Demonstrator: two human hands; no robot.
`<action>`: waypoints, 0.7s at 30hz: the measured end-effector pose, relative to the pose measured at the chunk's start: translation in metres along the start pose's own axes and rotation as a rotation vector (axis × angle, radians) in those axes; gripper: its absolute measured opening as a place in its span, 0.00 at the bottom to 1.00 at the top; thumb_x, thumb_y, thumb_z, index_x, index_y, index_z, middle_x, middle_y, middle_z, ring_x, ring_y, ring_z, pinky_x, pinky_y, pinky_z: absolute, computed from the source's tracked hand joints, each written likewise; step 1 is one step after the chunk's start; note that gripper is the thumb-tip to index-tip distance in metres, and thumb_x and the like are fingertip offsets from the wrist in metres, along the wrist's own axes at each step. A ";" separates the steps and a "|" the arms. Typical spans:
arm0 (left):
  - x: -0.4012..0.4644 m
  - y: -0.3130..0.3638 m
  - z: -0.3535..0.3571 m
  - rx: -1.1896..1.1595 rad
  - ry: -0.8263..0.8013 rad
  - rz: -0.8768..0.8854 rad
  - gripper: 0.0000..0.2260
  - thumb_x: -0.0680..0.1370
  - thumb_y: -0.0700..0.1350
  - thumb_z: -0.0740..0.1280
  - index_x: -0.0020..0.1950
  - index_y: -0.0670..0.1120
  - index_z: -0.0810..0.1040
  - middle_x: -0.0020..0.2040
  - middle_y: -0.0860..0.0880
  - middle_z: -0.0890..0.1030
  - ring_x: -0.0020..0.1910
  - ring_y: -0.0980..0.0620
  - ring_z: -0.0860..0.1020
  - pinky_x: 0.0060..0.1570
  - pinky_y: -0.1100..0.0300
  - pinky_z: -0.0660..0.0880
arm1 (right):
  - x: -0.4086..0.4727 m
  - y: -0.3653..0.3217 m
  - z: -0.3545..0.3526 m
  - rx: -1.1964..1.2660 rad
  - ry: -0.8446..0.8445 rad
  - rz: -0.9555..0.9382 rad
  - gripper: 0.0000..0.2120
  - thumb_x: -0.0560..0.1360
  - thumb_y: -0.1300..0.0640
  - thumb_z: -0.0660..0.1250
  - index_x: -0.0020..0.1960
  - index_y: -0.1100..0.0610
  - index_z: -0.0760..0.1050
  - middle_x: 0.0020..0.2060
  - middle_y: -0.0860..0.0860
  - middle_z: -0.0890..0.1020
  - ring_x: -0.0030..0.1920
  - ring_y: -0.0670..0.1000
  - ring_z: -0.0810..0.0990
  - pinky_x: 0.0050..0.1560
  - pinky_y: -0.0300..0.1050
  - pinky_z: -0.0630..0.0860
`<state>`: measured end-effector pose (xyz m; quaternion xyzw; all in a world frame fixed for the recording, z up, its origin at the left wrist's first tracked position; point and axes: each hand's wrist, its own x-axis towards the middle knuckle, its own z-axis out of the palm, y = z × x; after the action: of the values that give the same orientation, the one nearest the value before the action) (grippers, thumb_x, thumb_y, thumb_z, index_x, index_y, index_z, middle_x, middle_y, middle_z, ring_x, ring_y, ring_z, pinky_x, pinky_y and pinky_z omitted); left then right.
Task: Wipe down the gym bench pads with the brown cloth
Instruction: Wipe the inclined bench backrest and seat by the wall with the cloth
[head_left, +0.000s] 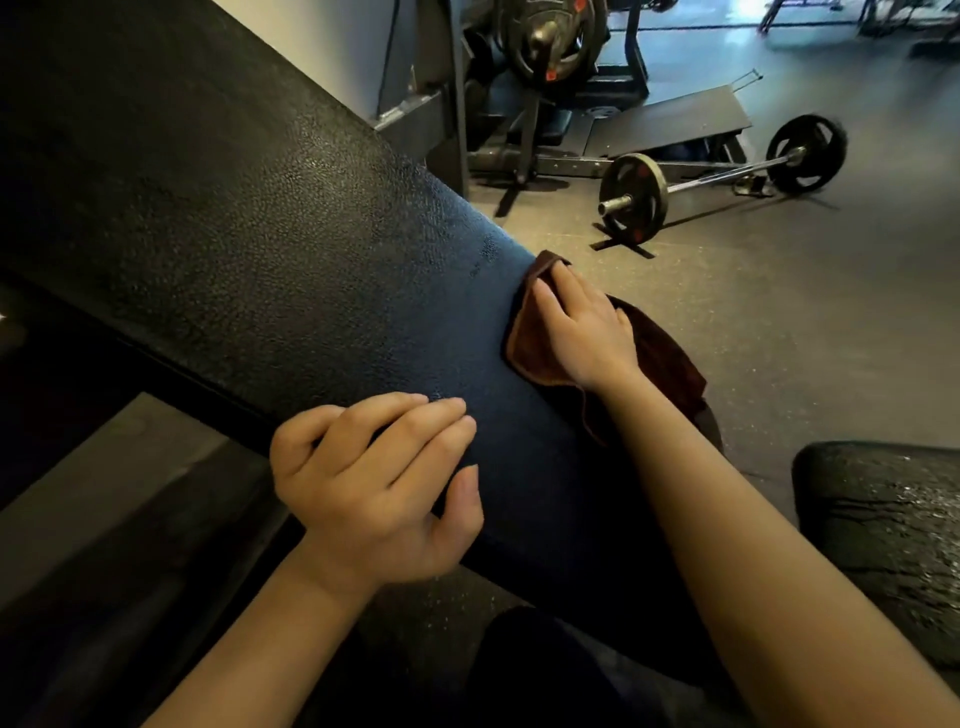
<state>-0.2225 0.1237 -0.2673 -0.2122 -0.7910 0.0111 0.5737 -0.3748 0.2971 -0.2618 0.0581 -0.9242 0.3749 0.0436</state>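
Fingers (553, 291) of the right hand (587, 332) lie nearly straight and close together, pressing flat on the brown cloth (535, 358) at the right edge of the long bench pad (270, 249). Part of the cloth is hidden under the palm and wrist, and its dark far half drops over the pad's edge where it is hard to follow. A lighter tan border shows along the cloth's left and lower hem; the rest is deep brown and rumpled.

Resting near the pad's lower end, the left hand (374, 483) has its fingers loosely bent and holds nothing; the little finger curls over the pad's left edge. Black pebbled covering runs diagonally up to the picture's top left, where the pad is cut off and sinks into shadow. Most of its surface above both hands is bare. A second pad (883, 525), cracked and glossy, is cut off at lower right. Beyond the right edge, on the floor (779, 322), lies a barbell (722, 174).
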 end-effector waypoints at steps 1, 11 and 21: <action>0.000 0.000 -0.001 -0.001 0.001 0.001 0.19 0.79 0.50 0.58 0.44 0.49 0.88 0.47 0.55 0.86 0.48 0.54 0.80 0.48 0.52 0.66 | -0.001 0.000 0.001 0.009 0.016 -0.007 0.26 0.83 0.40 0.49 0.80 0.46 0.57 0.79 0.47 0.59 0.79 0.50 0.55 0.78 0.60 0.47; 0.005 0.002 -0.003 0.010 0.005 -0.027 0.18 0.80 0.50 0.58 0.43 0.49 0.87 0.46 0.55 0.86 0.47 0.53 0.80 0.48 0.51 0.66 | -0.103 0.011 0.007 0.195 0.225 -0.082 0.23 0.80 0.47 0.61 0.73 0.51 0.64 0.79 0.50 0.58 0.77 0.52 0.59 0.75 0.60 0.58; 0.001 0.002 -0.001 0.005 0.004 0.002 0.18 0.80 0.49 0.58 0.43 0.48 0.87 0.46 0.54 0.86 0.47 0.53 0.80 0.49 0.50 0.64 | -0.147 0.032 -0.003 -0.047 -0.099 -0.039 0.27 0.68 0.28 0.34 0.67 0.23 0.36 0.74 0.31 0.34 0.76 0.39 0.31 0.74 0.60 0.32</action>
<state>-0.2208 0.1259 -0.2662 -0.2116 -0.7897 0.0136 0.5758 -0.2332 0.3325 -0.3001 0.0936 -0.9325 0.3487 0.0068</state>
